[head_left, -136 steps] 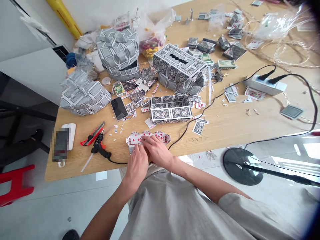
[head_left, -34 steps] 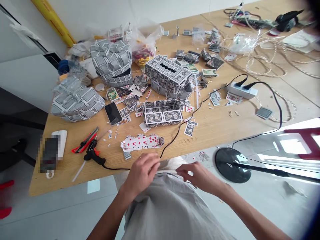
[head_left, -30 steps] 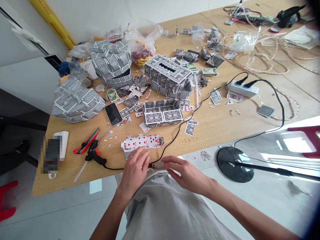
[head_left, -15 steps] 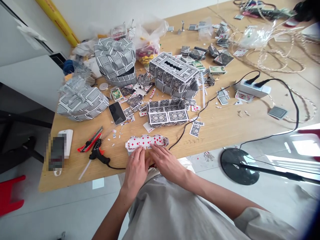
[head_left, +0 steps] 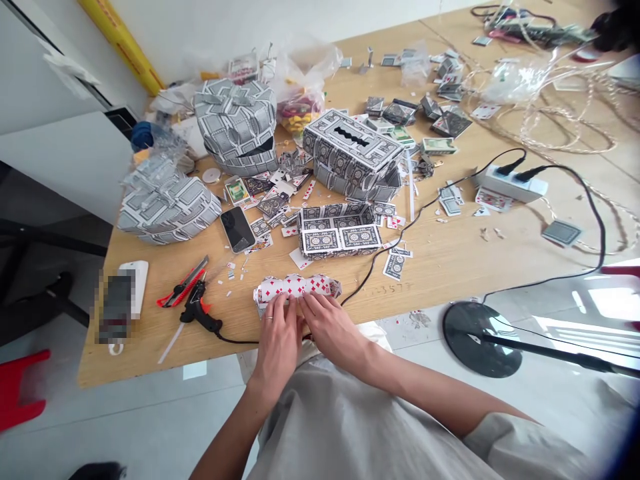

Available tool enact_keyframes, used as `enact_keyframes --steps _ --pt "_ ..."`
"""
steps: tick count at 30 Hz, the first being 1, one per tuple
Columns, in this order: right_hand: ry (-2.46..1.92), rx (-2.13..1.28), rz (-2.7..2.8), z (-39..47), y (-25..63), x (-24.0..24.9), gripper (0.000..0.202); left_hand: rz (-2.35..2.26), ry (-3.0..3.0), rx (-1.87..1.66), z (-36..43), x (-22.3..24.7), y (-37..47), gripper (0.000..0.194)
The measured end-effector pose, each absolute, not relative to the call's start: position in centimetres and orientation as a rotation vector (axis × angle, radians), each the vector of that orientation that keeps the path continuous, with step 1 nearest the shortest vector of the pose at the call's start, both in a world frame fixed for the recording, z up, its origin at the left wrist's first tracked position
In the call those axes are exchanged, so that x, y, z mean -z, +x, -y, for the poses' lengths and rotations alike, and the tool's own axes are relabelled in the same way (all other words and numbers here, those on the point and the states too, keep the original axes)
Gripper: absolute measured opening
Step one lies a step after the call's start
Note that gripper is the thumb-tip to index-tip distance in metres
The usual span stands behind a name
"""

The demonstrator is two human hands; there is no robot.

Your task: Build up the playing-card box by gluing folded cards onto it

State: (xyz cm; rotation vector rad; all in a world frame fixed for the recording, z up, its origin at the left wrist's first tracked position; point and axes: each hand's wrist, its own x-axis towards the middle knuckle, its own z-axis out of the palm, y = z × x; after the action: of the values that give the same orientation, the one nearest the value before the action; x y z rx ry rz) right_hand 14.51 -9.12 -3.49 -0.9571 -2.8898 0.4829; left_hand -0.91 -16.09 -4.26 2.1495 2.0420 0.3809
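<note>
At the table's near edge lies a small piece made of joined playing cards, with red diamond faces up and a scalloped far edge. My left hand presses its fingertips on the near side of that piece, left of its middle. Close beside it, my right hand grips the same near side, fingers bent over the edge. Both thumbs are mostly hidden. Just beyond sits an open tray of card backs. A black glue gun and a red utility knife lie to the left.
A card box with a slotted lid and two woven card baskets stand farther back. A black cable runs from the power strip past my right hand. A phone and loose cards lie about.
My fingers have shifted slightly over the near edge of the card piece, covering the number that showed there. The whole view has moved a little; the other things stay put.
</note>
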Motion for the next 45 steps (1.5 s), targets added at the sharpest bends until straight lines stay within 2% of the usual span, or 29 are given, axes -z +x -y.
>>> enact_keyframes --steps 12,21,26,38,45 --pt "-0.976 -0.545 2.881 8.6 14.7 3.3 0.024 -2.028 2.176 -0.392 16.1 4.9 -1.2 0.041" --pt "-0.894 -0.763 2.809 6.8 16.5 4.2 0.048 -2.04 2.113 -0.466 15.9 5.3 -1.8 0.039" --pt "-0.83 -0.847 2.717 6.1 17.3 5.0 0.051 -2.011 2.09 -0.525 15.9 5.3 -2.2 0.042" --pt "-0.856 -0.821 2.734 6.8 16.9 4.5 0.042 -2.108 1.997 -0.717 15.2 6.0 -1.8 0.024" --pt "-0.971 -0.716 2.824 7.1 15.7 3.5 0.026 -2.109 1.966 -0.743 15.0 6.1 -1.7 0.023"
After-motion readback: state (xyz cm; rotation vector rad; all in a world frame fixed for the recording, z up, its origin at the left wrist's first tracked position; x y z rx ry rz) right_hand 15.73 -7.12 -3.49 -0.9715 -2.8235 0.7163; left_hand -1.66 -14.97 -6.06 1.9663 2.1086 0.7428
